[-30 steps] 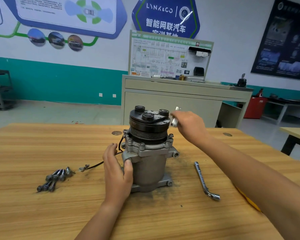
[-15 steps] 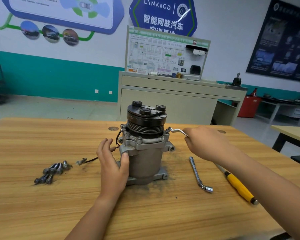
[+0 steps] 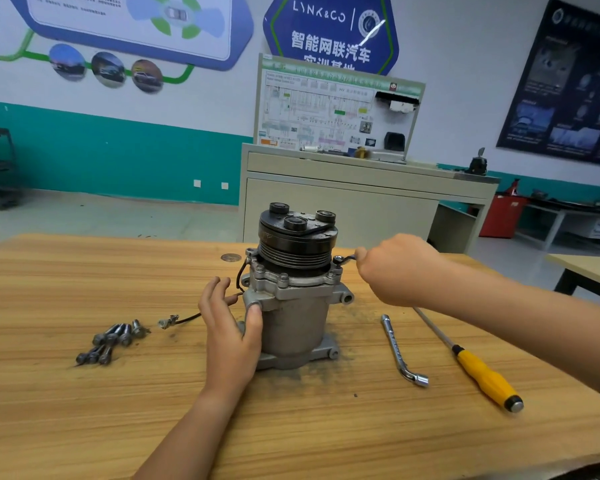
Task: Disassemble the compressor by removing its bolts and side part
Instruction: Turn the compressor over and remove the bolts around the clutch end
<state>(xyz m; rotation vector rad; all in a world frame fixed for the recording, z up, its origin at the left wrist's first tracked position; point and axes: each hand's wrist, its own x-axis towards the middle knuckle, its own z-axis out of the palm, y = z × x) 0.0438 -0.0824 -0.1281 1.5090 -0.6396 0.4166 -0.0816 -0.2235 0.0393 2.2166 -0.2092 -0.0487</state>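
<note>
The wooden bench [image 3: 84, 427] carries everything, and the compressor [image 3: 295, 306] stands upright near its middle, its flat foot down in a smear of dark grit.

Nearest the camera, to the right of the compressor, a screwdriver [image 3: 482, 375] with a yellow handle lies with its shaft pointing away toward the far edge. Between it and the compressor lies an L-shaped socket wrench [image 3: 397, 348], its bent end toward the camera. Neither touches the compressor.

To the left of the compressor, well apart from it, loose bolts [image 3: 111, 341] lie in a small heap. A thin black wire [image 3: 187, 318] runs from the compressor's left side across the wood toward them and ends in a small connector [image 3: 168, 321].

The left hand [image 3: 229, 327] rests against the compressor's left side. Its thumb presses on a round lug at the front of the grey flange. The fingers are straight and a little spread, reaching up beside the wire.

The black pulley [image 3: 297, 240] sits on top of the compressor, above the flange. The right hand [image 3: 395, 271] is just right of the pulley, fingers curled into a fist round a small wrench [image 3: 345, 259]. Only the tool's short end shows, set at a bolt on the flange's right corner.

Behind the compressor, beyond the bench, stands a pale cabinet [image 3: 343, 209] with a wiring display board [image 3: 333, 112] on top. Farther back is a white and teal wall with posters.
</note>
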